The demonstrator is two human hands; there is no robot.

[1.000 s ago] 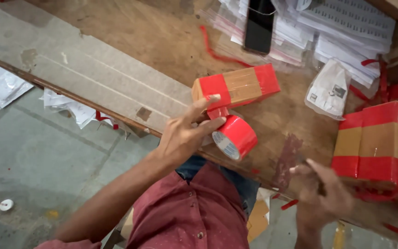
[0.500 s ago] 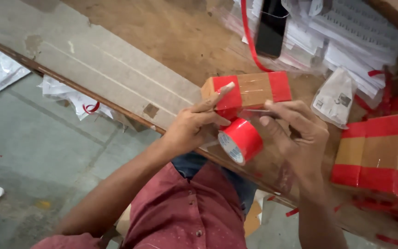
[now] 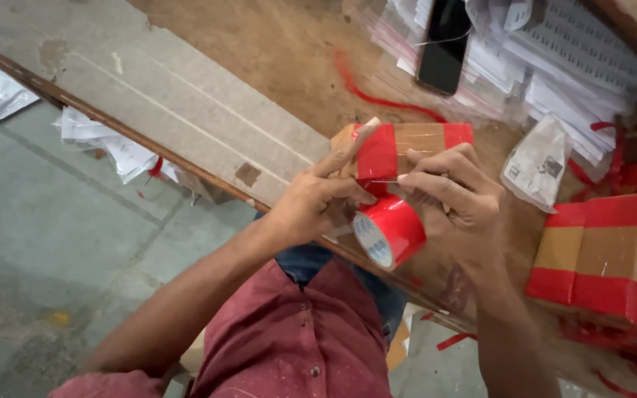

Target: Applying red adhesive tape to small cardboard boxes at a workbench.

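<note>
I see my left hand (image 3: 311,203) with fingers bent around a small brown cardboard box with red tape bands (image 3: 407,144) on the wooden table (image 3: 274,51). My right hand (image 3: 455,195) pinches the tape end at the box. The round red tape roll (image 3: 388,230) hangs just below, between both hands.

A small brown box (image 3: 414,144) banded in red tape lies above a red tape roll (image 3: 390,231).

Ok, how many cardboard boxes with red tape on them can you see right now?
2. One small box is held between the left hand and right hand; one larger box sits at the table's right edge. More may lie out of frame.
</note>
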